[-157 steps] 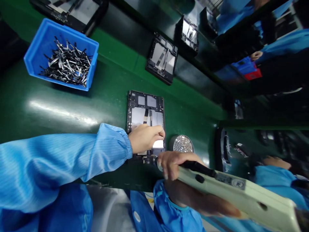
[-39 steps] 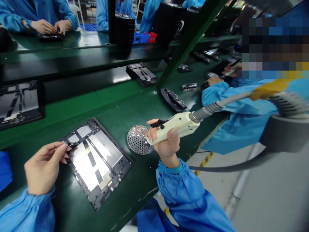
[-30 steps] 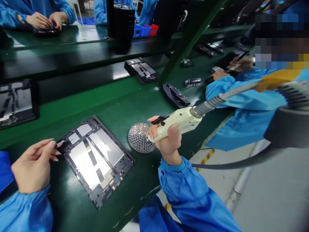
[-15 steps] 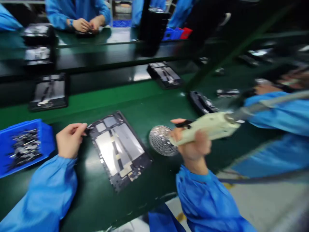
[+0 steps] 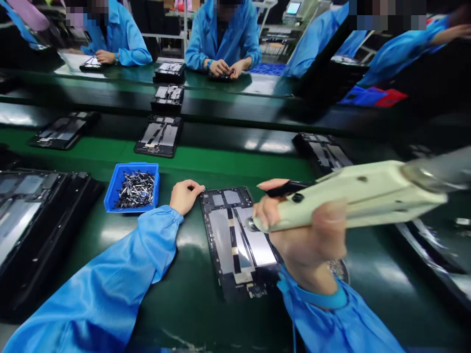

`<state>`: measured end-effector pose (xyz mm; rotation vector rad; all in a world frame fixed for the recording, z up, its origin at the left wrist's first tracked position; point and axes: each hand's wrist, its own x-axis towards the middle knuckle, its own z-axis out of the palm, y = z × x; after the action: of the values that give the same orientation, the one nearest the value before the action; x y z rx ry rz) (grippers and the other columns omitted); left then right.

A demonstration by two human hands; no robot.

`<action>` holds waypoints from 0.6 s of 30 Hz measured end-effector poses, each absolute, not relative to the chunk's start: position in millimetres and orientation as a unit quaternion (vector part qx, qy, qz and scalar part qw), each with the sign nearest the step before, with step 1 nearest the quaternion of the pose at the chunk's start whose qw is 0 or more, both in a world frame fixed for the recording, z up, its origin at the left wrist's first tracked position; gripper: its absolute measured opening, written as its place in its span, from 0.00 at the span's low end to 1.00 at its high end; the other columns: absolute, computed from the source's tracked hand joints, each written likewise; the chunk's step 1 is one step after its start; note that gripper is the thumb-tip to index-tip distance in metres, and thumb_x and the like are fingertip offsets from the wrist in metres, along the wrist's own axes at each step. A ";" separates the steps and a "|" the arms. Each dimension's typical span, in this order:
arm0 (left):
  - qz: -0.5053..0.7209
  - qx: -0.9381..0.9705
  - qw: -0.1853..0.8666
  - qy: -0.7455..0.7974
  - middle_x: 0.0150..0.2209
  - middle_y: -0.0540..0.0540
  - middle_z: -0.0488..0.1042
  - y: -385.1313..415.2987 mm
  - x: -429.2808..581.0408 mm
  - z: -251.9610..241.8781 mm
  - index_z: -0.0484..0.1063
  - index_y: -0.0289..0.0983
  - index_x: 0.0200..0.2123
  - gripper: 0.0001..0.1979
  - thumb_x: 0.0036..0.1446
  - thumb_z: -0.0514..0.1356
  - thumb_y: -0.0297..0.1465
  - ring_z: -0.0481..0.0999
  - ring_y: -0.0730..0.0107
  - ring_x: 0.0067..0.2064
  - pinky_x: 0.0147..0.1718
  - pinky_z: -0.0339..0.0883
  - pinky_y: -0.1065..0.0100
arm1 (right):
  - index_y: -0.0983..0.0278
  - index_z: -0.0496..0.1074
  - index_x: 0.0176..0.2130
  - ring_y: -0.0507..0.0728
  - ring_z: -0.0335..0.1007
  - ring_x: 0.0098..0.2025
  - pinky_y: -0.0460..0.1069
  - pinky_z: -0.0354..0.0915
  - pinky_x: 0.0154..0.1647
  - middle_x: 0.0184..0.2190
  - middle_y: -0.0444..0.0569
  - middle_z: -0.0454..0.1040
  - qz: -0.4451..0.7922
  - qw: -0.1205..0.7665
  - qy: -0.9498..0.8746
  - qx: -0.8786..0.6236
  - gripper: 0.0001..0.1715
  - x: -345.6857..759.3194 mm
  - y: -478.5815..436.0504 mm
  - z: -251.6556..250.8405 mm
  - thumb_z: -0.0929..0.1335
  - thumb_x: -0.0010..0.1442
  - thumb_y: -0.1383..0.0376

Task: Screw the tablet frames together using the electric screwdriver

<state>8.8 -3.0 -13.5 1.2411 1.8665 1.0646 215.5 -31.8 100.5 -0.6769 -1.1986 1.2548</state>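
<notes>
Tablet housing (image 5: pixel 225 240) lies flat on the green workbench (image 5: pixel 91 149), directly ahead of me, with its silver panels and dark strips facing up. My two hands are apart, one on each side of its upper half. The left hand (image 5: pixel 185 197) sits curled just beside the housing's upper left corner, and from here I can't tell whether the fingertips pinch anything small. The right hand (image 5: pixel 300 240) is wrapped around a cream power tool (image 5: pixel 356 193) with a black lever, and it overlaps the housing's right edge. The tool's metal tip (image 5: pixel 250 224) hangs over the housing, though I can't tell whether it touches. A blue plastic bin (image 5: pixel 111 193) of small metal parts sits just left of my left hand. A perforated metal dish (image 5: pixel 340 269) shows past my right wrist, mostly hidden.
</notes>
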 end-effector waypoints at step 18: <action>0.379 0.565 0.302 0.668 0.38 0.44 0.85 -13.6 5.1 -24.0 0.83 0.38 0.39 0.05 0.62 0.66 0.26 0.84 0.63 0.40 0.46 0.77 0.64 | 0.62 0.77 0.34 0.51 0.59 0.14 0.49 0.63 0.18 0.13 0.38 0.62 0.538 0.626 -0.498 -0.266 0.31 134.0 27.9 69.3 0.72 0.57 0.37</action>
<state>5.1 -13.6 -24.0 1.4974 1.7716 1.0045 134.0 27.9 69.3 -0.6104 -1.1434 1.2339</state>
